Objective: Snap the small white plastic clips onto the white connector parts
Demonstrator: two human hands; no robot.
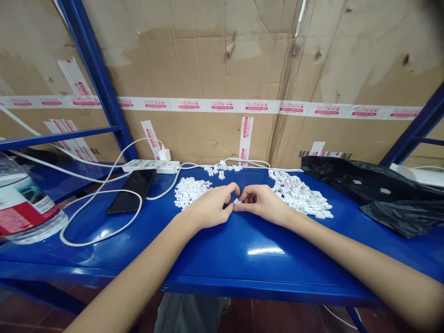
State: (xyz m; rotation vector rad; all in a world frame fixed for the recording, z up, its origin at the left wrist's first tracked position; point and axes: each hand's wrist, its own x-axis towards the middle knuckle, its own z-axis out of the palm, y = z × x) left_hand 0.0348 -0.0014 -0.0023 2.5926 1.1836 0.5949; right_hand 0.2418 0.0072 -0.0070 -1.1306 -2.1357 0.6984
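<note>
Over the blue shelf top (222, 259), my two hands meet near the middle. My right hand (262, 201) pinches a small white plastic piece (237, 201) between thumb and fingertips. From the other side my left hand (215, 203) has its thumb and index finger closed at the same piece. The fingers partly hide it, so its exact shape is unclear. Beside my left hand lies a pile of tiny white pieces (190, 190). A larger pile of longer white pieces (301, 196) spreads behind my right hand and wrist.
A few white pieces (222, 169) lie at the back by a cable. Left are a black phone (133, 189), a white power strip (149, 165), looping white cables and a large water bottle (26, 203). Black plastic bags (367, 185) lie right. Cardboard (201, 55) stands behind.
</note>
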